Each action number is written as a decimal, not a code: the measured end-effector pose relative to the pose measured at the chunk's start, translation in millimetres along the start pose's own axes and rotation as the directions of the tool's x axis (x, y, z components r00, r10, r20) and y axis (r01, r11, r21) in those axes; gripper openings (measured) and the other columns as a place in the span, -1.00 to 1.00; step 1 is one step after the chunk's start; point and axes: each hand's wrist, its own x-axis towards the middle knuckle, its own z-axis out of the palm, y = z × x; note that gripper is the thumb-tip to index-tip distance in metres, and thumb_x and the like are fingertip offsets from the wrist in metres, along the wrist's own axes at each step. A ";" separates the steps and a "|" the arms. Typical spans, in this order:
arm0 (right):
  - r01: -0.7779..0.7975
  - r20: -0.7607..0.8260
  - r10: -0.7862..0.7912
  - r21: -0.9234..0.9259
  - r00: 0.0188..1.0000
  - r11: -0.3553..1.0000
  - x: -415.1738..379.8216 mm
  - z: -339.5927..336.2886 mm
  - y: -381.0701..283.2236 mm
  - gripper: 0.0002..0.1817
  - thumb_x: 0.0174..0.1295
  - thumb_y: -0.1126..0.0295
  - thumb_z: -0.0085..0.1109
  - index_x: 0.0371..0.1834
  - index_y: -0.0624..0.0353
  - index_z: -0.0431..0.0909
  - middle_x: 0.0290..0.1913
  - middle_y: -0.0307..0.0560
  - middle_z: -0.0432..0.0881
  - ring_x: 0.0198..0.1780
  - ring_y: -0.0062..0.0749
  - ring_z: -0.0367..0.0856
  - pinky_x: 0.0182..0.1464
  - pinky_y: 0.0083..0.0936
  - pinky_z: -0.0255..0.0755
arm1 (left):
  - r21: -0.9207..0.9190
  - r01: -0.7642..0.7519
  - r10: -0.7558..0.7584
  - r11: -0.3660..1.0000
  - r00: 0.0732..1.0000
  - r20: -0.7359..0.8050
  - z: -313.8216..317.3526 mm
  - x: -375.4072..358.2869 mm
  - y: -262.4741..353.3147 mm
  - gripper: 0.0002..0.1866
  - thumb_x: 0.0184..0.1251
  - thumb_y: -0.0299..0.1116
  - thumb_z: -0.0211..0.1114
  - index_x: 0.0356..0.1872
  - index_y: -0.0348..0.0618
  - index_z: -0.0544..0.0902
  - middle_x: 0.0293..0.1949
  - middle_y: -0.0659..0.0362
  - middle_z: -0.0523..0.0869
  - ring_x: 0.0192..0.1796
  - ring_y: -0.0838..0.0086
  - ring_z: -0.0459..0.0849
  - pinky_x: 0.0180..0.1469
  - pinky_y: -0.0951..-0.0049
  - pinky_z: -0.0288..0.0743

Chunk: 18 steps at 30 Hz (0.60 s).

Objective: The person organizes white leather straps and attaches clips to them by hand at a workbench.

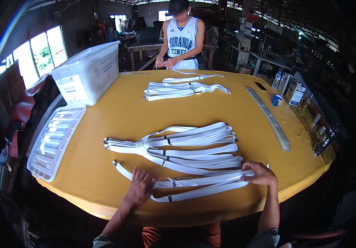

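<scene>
White suspenders lie folded in long loops along the near side of the table, with dark slides on the straps and a metal clip at the left end. Something clear and shiny, perhaps plastic film, lies over part of the upper strap. My left hand rests on the straps near their left part, fingers stretched out flat. At the right end my right hand has its fingers curled round the folded straps. Just beyond lies a bundle of several white suspenders, their clips gathered at the left and their loops fanned to the right.
Across the yellow table a person handles a strap beside another suspenders bundle. At left stand a white bin and its ribbed lid. A long ruler-like strip, blue tape, and cans are at right.
</scene>
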 end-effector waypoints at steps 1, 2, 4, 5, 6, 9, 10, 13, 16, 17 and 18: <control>0.008 0.005 -0.008 0.002 1.000 1.000 -1.0 5.3 3.4 -0.54 0.06 0.25 0.54 -0.03 0.17 0.57 -0.09 0.08 0.74 0.05 -0.09 0.72 0.14 -0.27 0.53 | 0.006 0.008 -0.008 1.000 1.000 -0.002 -1.0 -0.7 -0.1 -0.80 0.57 -0.32 0.05 -0.08 -0.22 0.55 -0.13 -0.05 0.55 0.03 -0.06 0.50 0.53 -0.31 -0.03; 0.039 -0.082 -0.033 0.072 0.996 0.997 -2.2 10.2 5.7 -0.51 0.07 0.20 0.57 -0.03 0.18 0.56 -0.10 0.07 0.73 0.04 -0.10 0.72 0.12 -0.27 0.54 | 0.014 0.010 -0.010 1.000 1.000 -0.013 -2.0 -1.3 0.5 -0.80 0.58 -0.31 0.04 -0.09 -0.22 0.56 -0.13 -0.05 0.54 0.03 -0.05 0.50 0.53 -0.32 -0.04; 0.096 -0.221 -0.057 0.170 0.974 0.981 -1.3 22.4 10.8 -0.48 0.10 0.10 0.60 -0.06 0.20 0.57 -0.16 0.05 0.71 -0.01 -0.18 0.71 0.07 -0.29 0.56 | 0.028 0.018 -0.017 0.999 1.000 -0.023 -3.6 -2.4 2.0 -0.79 0.58 -0.30 0.04 -0.10 -0.22 0.56 -0.13 -0.04 0.54 0.02 -0.04 0.50 0.53 -0.34 -0.05; 0.101 -0.220 -0.062 0.174 0.973 0.979 -1.8 27.8 11.5 -0.48 0.10 0.10 0.60 -0.06 0.20 0.57 -0.16 0.05 0.71 -0.01 -0.18 0.71 0.07 -0.29 0.56 | 0.009 0.022 -0.021 1.000 0.999 -0.028 -4.3 -1.8 2.8 -0.78 0.59 -0.29 0.04 -0.10 -0.22 0.57 -0.13 -0.03 0.54 0.02 -0.03 0.50 0.53 -0.34 -0.07; 0.024 -0.285 0.031 0.185 0.958 0.982 -2.3 31.2 5.6 -0.50 0.10 0.12 0.60 -0.08 0.21 0.59 -0.18 0.05 0.71 -0.05 -0.18 0.71 0.04 -0.28 0.56 | -0.011 0.024 -0.025 1.000 0.999 -0.034 -5.0 -0.8 2.9 -0.77 0.59 -0.28 0.03 -0.09 -0.22 0.57 -0.14 -0.03 0.54 0.02 -0.03 0.50 0.53 -0.35 -0.08; 0.003 -0.425 0.057 0.140 0.904 0.990 -3.1 45.4 0.3 -0.56 0.11 0.15 0.59 -0.15 0.23 0.63 -0.27 0.04 0.71 -0.15 -0.21 0.69 -0.07 -0.30 0.57 | -0.014 0.015 -0.016 1.000 0.999 -0.049 -5.1 -1.8 1.2 -0.76 0.59 -0.28 0.04 -0.08 -0.23 0.58 -0.13 -0.02 0.55 0.02 -0.02 0.50 0.53 -0.34 -0.08; -0.008 -0.491 0.084 0.155 0.867 0.988 -2.8 50.3 0.6 -0.58 0.10 0.17 0.59 -0.17 0.22 0.64 -0.29 0.02 0.71 -0.18 -0.19 0.68 -0.03 -0.28 0.55 | -0.014 0.017 -0.018 1.000 0.999 -0.049 -6.5 -1.4 1.5 -0.76 0.59 -0.28 0.04 -0.08 -0.23 0.58 -0.13 -0.02 0.55 0.02 -0.02 0.50 0.53 -0.34 -0.08; 0.022 -0.608 0.028 0.075 0.793 0.997 -0.8 64.4 17.4 -0.68 0.13 0.23 0.53 -0.22 0.21 0.66 -0.32 -0.04 0.72 -0.23 -0.15 0.66 0.22 -0.16 0.42 | -0.022 0.034 -0.034 0.999 0.999 -0.022 -9.3 -0.1 3.0 -0.77 0.57 -0.29 0.05 -0.09 -0.23 0.59 -0.13 -0.02 0.56 0.02 -0.01 0.50 0.51 -0.34 -0.05; 0.009 -0.775 0.037 0.055 0.631 0.998 -1.8 68.3 15.3 -0.75 0.23 0.25 0.42 -0.28 0.23 0.65 -0.33 -0.03 0.70 -0.18 -0.14 0.64 0.46 0.05 0.18 | -0.016 0.017 -0.018 1.000 0.999 -0.030 -7.5 -0.1 1.1 -0.81 0.53 -0.32 0.11 -0.10 -0.23 0.59 -0.15 -0.02 0.57 0.00 -0.03 0.51 0.49 -0.31 0.02; 0.009 -0.773 0.043 0.063 0.633 0.998 -2.2 69.3 15.4 -0.75 0.23 0.25 0.42 -0.28 0.23 0.65 -0.33 -0.03 0.70 -0.18 -0.14 0.64 0.46 0.05 0.18 | -0.050 0.015 -0.017 0.999 0.999 -0.047 -3.9 -0.1 -1.6 -0.82 0.50 -0.33 0.14 -0.11 -0.22 0.59 -0.17 -0.02 0.57 -0.02 -0.04 0.51 0.48 -0.30 0.05; -0.010 -0.817 0.068 0.076 0.573 0.997 -3.2 70.0 17.1 -0.76 0.25 0.26 0.40 -0.30 0.23 0.65 -0.34 -0.03 0.69 -0.17 -0.13 0.64 0.46 0.05 0.18 | -0.084 0.009 -0.014 0.996 0.998 -0.065 -1.7 -0.3 -4.1 -0.84 0.47 -0.35 0.17 -0.12 -0.22 0.59 -0.18 -0.02 0.57 -0.03 -0.05 0.51 0.47 -0.28 0.08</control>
